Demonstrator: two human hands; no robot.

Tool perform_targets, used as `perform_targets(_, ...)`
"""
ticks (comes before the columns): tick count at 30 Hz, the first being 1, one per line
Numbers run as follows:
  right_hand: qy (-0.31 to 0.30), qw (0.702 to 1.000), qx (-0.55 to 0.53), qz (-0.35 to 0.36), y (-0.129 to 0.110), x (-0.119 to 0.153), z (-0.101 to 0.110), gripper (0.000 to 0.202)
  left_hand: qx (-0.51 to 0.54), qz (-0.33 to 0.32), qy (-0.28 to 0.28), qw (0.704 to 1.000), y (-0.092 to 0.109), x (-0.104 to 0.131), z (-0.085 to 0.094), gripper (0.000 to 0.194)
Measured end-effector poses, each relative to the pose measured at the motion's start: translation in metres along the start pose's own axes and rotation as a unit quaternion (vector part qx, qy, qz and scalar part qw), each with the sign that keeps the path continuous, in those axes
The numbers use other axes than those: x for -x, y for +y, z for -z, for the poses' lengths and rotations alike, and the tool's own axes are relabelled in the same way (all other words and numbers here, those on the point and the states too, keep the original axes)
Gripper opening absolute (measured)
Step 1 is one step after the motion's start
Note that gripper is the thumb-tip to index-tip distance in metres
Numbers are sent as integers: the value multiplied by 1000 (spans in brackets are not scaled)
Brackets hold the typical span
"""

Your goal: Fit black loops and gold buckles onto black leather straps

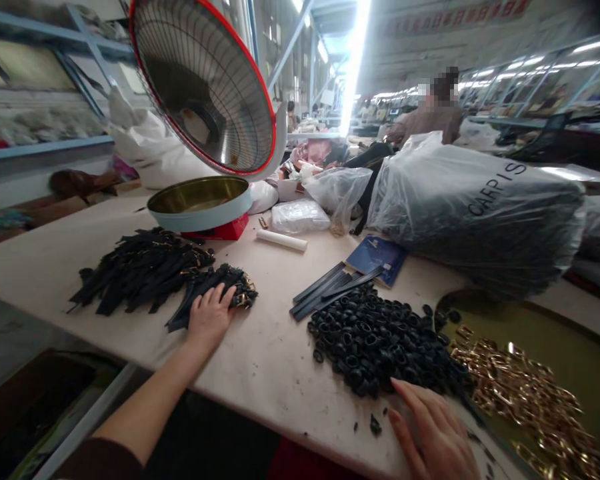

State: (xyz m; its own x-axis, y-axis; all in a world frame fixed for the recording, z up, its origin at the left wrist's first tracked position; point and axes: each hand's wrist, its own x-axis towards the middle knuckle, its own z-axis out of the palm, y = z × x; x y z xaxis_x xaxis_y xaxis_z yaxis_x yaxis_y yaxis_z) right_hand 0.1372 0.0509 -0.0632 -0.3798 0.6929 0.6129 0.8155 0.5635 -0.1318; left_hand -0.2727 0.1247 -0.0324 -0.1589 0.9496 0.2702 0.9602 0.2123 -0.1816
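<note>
Probably the black straps (187, 305), at eight o'clock, are soft and light; pinch their flat ends. The left hand (211, 316) lies on them, fingers loosely spread; the right hand (433, 427), open, seems empty, beside the black loops (377, 337) toward five.

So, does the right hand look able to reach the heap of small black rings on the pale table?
Yes, most likely: the right hand is at the near edge of the heap of small black rings, and nothing visible blocks its way.

Factory workshop with heaped black loops (375, 337)
</note>
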Motion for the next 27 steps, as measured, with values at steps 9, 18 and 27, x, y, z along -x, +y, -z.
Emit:
perform_targets(9, 3, 1000, 20, 5, -2, -3, 0, 32, -5, 65, -13, 998, -24, -49, -1, 48)
perform_targets(18, 2, 1000, -18, -6, -1, -1, -2, 34, 177, -146, -94, 969, 116, -60, 58, 38)
perform_targets(27, 1, 980, -117, -158, -7, 3, 7, 27, 221, -71, -135, 963, 214, -108, 35, 25)
